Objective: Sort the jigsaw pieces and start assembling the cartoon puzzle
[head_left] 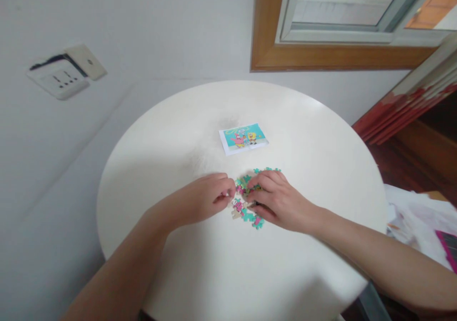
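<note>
Multicoloured cardboard-like jigsaw pieces (247,215) are seemingly being sorted; fingertip precision is needed. Right hand (275,197) is spread over them, left hand (209,193) curled beside; grips unclear.

Right grip (278,198) over puzzle pieces (247,215), left grip (211,195) beside, perhaps in contact.

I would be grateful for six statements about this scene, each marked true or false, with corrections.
1. The right hand is over some of the puzzle pieces. True.
2. The picture card lies on the white table. True.
3. The picture card is nearer to the person than the puzzle pieces. False: it lies beyond them.
4. The left hand is left of the puzzle pieces. True.
5. The left hand lies flat and open. False: it is curled in.
6. The white table has a square top. False: its edge is rounded.
</note>
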A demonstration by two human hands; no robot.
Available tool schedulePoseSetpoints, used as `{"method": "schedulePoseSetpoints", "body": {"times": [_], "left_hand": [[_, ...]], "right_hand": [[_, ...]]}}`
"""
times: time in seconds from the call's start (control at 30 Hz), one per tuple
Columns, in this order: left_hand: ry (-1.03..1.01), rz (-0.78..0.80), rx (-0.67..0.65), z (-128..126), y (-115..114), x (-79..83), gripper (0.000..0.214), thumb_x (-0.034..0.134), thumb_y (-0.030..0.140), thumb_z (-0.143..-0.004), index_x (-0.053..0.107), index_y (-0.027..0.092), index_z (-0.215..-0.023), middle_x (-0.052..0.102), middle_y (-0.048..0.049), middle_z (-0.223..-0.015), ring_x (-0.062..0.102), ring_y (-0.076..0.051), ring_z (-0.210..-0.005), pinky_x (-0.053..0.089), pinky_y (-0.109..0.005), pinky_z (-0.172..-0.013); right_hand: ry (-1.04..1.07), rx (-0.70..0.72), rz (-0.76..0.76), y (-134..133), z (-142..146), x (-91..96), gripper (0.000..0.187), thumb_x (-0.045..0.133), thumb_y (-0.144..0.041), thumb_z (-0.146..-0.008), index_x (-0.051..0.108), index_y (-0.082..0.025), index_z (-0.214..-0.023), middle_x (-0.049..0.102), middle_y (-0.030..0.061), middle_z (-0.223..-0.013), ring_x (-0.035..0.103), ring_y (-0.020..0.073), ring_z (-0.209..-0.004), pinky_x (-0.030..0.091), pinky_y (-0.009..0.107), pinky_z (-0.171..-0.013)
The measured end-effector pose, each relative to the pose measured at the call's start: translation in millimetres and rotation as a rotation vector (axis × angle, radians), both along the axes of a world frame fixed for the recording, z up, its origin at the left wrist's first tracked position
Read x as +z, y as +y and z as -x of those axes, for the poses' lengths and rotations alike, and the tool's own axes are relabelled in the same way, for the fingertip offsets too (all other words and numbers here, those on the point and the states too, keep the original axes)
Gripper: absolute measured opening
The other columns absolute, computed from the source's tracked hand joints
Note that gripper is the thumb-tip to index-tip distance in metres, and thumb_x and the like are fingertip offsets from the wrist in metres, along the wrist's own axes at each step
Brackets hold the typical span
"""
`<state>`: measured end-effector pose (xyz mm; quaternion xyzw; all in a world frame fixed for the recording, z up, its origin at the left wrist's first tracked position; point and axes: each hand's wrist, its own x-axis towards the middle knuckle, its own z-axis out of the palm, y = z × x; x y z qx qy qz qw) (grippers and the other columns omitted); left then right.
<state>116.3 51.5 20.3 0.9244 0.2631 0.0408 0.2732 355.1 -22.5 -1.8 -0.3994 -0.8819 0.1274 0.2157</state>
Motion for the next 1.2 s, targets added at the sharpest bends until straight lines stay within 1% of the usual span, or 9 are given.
{"method": "schedulePoseSetpoints", "body": {"times": [0.1,0.2,0.37,0.47,0.63,0.77,0.9,1.07,1.2], "left_hand": [[0.018,0.006,0.0,0.9,-0.8,1.2,0.009,0.048,0.018,-0.089,0.056,0.019,-0.086,0.056,-0.0012,-0.086,0.054,-0.018,-0.08,0.04,-0.029,-0.074],[0.031,0.027,-0.008,2.0,-1.1,1.4,0.009,0.05,0.019,-0.088,0.058,0.02,-0.093,0.058,-0.0012,-0.088,0.055,-0.018,-0.081,0.041,-0.029,-0.075],[0.044,0.048,-0.003,0.9,-0.7,2.5,0.011,0.049,0.019,-0.088,0.059,0.019,-0.093,0.058,-0.0013,-0.088,0.056,-0.018,-0.081,0.042,-0.03,-0.076],[0.047,0.044,-0.001,-0.3,-1.0,5.1,0.012,0.048,0.019,-0.089,0.059,0.019,-0.093,0.059,-0.0016,-0.088,0.056,-0.018,-0.082,0.042,-0.03,-0.076],[0.049,0.053,-0.003,0.0,-0.6,5.9,0.013,0.047,0.02,-0.089,0.06,0.02,-0.092,0.059,-0.0021,-0.089,0.057,-0.019,-0.084,0.044,-0.031,-0.077],[0.043,0.049,-0.007,0.7,0.0,3.1,0.012,0.048,0.02,-0.089,0.06,0.02,-0.092,0.059,-0.0024,-0.089,0.056,-0.019,-0.084,0.044,-0.03,-0.077],[0.039,0.048,0.0,1.1,-0.4,3.2,0.013,0.048,0.019,-0.09,0.059,0.019,-0.094,0.059,-0.0019,-0.091,0.057,-0.019,-0.085,0.043,-0.03,-0.079],[0.079,0.088,-0.015,1.0,-3.2,8.1,0.007,0.058,0.02,-0.084,0.059,0.02,-0.091,0.058,-0.0002,-0.09,0.056,-0.018,-0.083,0.041,-0.028,-0.075],[0.047,0.128,-0.053,0.8,-6.0,8.5,0.014,0.066,0.022,-0.081,0.06,0.021,-0.094,0.059,0.0005,-0.096,0.056,-0.017,-0.086,0.04,-0.027,-0.076]], "right_hand": [[0.076,0.012,0.052,0.3,0.6,0.6,0.006,0.063,-0.018,-0.091,0.068,-0.02,-0.094,0.065,0.0079,-0.11,0.052,0.0237,-0.109,0.039,0.039,-0.095],[0.146,0.042,0.063,1.3,-0.3,1.3,0.009,0.063,-0.014,-0.09,0.068,-0.021,-0.088,0.066,0.0061,-0.105,0.054,0.0217,-0.105,0.039,0.037,-0.093],[0.225,-0.005,-0.056,5.1,-4.4,-1.9,0.01,0.064,-0.016,-0.09,0.07,-0.022,-0.087,0.067,0.0047,-0.099,0.056,0.0207,-0.1,0.037,0.038,-0.09],[0.21,-0.034,-0.119,6.5,-4.9,-5.1,0.01,0.063,-0.019,-0.092,0.072,-0.023,-0.089,0.068,0.0051,-0.098,0.055,0.021,-0.1,0.037,0.038,-0.089],[0.141,0.045,-0.07,4.6,-3.5,-1.8,0.012,0.064,-0.029,-0.093,0.075,-0.025,-0.093,0.068,0.005,-0.101,0.056,0.0218,-0.1,0.036,0.04,-0.091],[0.171,0.02,-0.041,3.9,-6.2,4.3,0.013,0.062,-0.024,-0.093,0.075,-0.024,-0.096,0.068,0.0055,-0.102,0.057,0.0209,-0.1,0.037,0.04,-0.091],[0.163,0.006,-0.036,3.7,-8.8,5.4,0.015,0.061,-0.02,-0.092,0.075,-0.022,-0.096,0.068,0.0065,-0.102,0.057,0.0213,-0.1,0.038,0.04,-0.091],[0.142,0.06,-0.023,-0.8,-6.6,6.1,0.017,0.061,-0.022,-0.093,0.074,-0.023,-0.102,0.068,0.0066,-0.102,0.057,0.0215,-0.1,0.039,0.04,-0.091],[0.109,0.114,-0.014,-3.8,-3.0,8.4,0.018,0.061,-0.023,-0.093,0.074,-0.022,-0.106,0.068,0.0077,-0.105,0.056,0.0226,-0.105,0.039,0.04,-0.093]]}}
